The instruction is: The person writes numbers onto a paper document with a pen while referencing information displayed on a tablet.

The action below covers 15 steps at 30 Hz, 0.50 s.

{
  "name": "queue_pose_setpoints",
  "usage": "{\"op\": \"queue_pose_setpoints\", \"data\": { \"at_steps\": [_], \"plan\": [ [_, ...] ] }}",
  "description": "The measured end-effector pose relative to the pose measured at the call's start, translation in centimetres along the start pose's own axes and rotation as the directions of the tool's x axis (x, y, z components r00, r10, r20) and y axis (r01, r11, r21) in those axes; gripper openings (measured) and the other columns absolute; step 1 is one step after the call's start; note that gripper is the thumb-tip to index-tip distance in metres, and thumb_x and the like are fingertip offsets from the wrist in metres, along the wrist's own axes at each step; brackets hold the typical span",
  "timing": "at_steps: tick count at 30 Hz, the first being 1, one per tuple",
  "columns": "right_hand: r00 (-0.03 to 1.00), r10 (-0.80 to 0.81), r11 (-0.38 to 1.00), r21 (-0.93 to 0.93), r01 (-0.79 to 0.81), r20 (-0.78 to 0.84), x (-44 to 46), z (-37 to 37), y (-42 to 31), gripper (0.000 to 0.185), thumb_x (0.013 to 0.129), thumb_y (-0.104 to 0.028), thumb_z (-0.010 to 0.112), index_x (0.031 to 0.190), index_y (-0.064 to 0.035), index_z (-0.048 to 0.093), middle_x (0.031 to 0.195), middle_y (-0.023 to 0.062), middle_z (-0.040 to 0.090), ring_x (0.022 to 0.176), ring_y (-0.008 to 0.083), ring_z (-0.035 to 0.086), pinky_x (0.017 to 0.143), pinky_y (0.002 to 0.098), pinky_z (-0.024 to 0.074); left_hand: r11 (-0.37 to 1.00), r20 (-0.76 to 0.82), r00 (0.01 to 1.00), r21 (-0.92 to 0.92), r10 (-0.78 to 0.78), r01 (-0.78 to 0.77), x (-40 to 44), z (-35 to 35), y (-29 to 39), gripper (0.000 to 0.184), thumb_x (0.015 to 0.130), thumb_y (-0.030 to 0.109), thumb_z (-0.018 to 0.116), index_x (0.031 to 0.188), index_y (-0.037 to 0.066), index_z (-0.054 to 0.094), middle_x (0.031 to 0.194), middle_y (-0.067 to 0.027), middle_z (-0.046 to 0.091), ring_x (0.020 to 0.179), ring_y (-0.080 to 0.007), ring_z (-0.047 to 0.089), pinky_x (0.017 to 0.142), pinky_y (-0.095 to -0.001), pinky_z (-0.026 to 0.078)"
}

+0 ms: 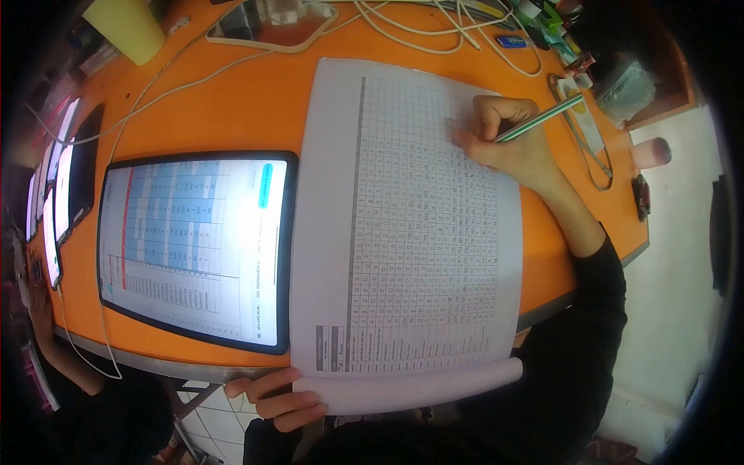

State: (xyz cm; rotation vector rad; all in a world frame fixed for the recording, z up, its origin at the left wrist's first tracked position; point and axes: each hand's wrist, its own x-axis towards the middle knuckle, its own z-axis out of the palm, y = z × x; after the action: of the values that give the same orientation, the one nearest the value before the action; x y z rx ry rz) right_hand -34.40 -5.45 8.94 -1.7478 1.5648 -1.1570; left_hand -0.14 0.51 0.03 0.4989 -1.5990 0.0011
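My right hand [511, 143] is closed round a slim green-and-white pen [542, 118], resting on the upper right of a large paper sheet [333, 194]. The pen's lower tip is hidden by the fingers. A printed grid covers the sheet, with handwritten figures in many cells; the top rows look blank. At the table's near edge my left hand [283, 399] grips the sheet's lower left corner, where the paper rolls over and hangs past the edge. Left of the sheet lies a lit tablet [194, 248] showing a table with blue and white cells.
The orange table [209, 108] also holds a yellow cup [124, 29], a white-rimmed tray [271, 27], white cables [418, 29] and several lit phones [54, 201]. A clear plastic bag [626, 89] lies at the right. Another person's arm [66, 360] shows at the far left.
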Motion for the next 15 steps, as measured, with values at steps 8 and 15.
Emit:
{"op": "queue_pose_setpoints", "data": {
  "at_steps": [8, 15],
  "plan": [
    [0.986, 0.166, 0.975, 0.149, -0.164, 0.000, 0.00, 0.16, -0.39, 0.038, 0.066, 0.009, 0.061, 0.052, -0.0083, 0.030, 0.051, -0.0021, 0.039, 0.038, 0.0025, 0.038, 0.034, 0.0169, 0.0268, 0.999, -0.008, 0.999, 0.005, -0.038, 0.038, 0.11, 0.14, 0.32, 0.028, 0.073, 0.056, 0.055, 0.075, 0.030, 0.044, 0.075, 0.0124, 0.050, 0.081, 0.0012, 0.049, 0.104, -0.0322, 0.010],
    [0.995, 0.096, 0.994, 0.054, -0.096, -0.010, 0.00, 0.23, -0.31, 0.039, 0.066, 0.006, 0.063, 0.052, -0.0077, 0.029, 0.051, -0.0022, 0.040, 0.039, 0.0023, 0.041, 0.035, 0.0176, 0.0288, 0.999, 0.022, 0.999, -0.014, -0.036, 0.036, 0.03, -0.11, 0.50, 0.031, 0.071, 0.057, 0.057, 0.073, 0.029, 0.044, 0.074, 0.0119, 0.050, 0.081, 0.0008, 0.049, 0.104, -0.0318, 0.011]
  ]
}}
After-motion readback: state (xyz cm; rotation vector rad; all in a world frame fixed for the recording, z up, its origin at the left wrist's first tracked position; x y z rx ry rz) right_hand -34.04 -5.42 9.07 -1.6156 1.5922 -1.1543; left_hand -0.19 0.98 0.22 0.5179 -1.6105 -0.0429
